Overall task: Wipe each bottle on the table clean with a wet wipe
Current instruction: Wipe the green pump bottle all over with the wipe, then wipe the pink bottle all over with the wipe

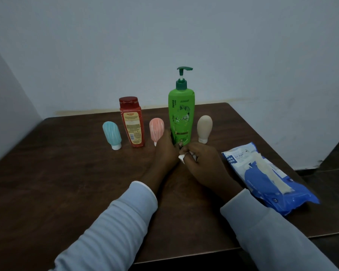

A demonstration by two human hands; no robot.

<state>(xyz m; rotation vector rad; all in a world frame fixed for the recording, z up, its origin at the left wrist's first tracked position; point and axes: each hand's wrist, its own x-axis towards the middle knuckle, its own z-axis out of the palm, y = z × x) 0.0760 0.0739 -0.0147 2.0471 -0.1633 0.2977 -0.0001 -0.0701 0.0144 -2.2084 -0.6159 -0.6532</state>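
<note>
The tall green pump bottle (181, 114) stands on the surface (67, 173), left hand (165, 151) curled round its base, right hand (202, 161) pinching a wet wipe (181, 158) against it; the slick, top-heavy plastic likely needs this low, firm hold.

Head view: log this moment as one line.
step: wiping green pump bottle | left hand: grips bottle low | right hand: holds wet wipe at its base | wipes pack: lying at right

Smooth dark wood grain, low sheen: desk (67, 182). Glossy smooth plastic: green pump bottle (181, 114), red bottle (132, 124). Matt, soft-looking: teal tube (112, 134) and pink tube (156, 130), both ribbed; beige tube (204, 128), plain. Shiny crinkled film: wipes pack (262, 184). White cloth-like: wet wipe (181, 158). Ribbed knit: sleeves (115, 222).
</note>
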